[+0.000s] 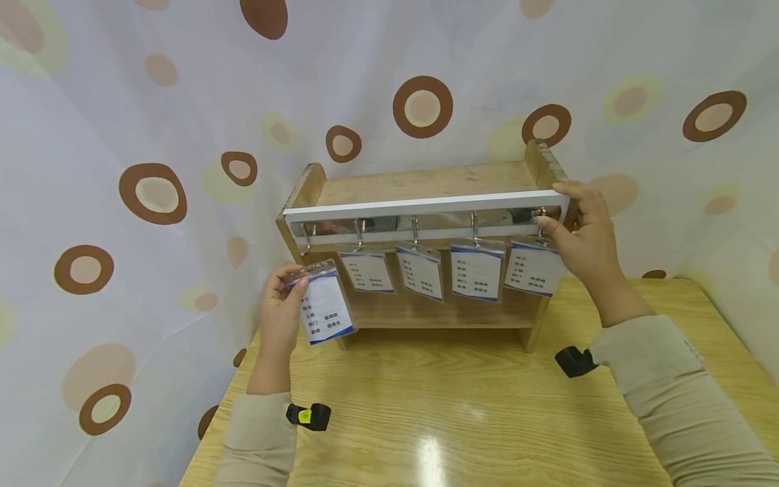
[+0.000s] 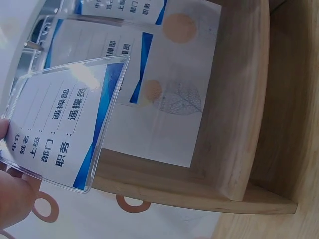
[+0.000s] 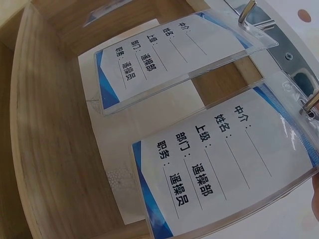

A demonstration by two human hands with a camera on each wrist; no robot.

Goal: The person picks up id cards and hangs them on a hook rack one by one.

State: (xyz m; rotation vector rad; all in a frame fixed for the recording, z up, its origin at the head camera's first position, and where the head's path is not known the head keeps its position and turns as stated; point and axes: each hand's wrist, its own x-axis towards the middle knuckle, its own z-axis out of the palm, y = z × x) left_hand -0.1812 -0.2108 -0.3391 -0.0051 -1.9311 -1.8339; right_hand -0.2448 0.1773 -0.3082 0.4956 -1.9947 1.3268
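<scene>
In the head view my left hand [image 1: 281,311] pinches a clear plastic badge holder [image 1: 327,308] by its top left edge, thumb in front. The white card inside has blue corners and printed lines. This badge hangs just below the leftmost metal hook [image 1: 305,240] of the hook rail [image 1: 389,226]. At the rail's other end my right hand [image 1: 587,237] grips the corner, fingers over the top and thumb in front beside the rightmost hook. Similar badges hang from the other hooks, the last badge [image 1: 532,268] just below my right thumb; the right wrist view shows its slot [image 3: 309,110] on the hook.
The rail is fixed along the front of a small wooden shelf [image 1: 426,184], which stands on a wood-grain table [image 1: 389,399]. Behind it hangs a white cloth [image 1: 365,61] with brown circles. A pale printed sheet [image 2: 169,134] lines the shelf's back.
</scene>
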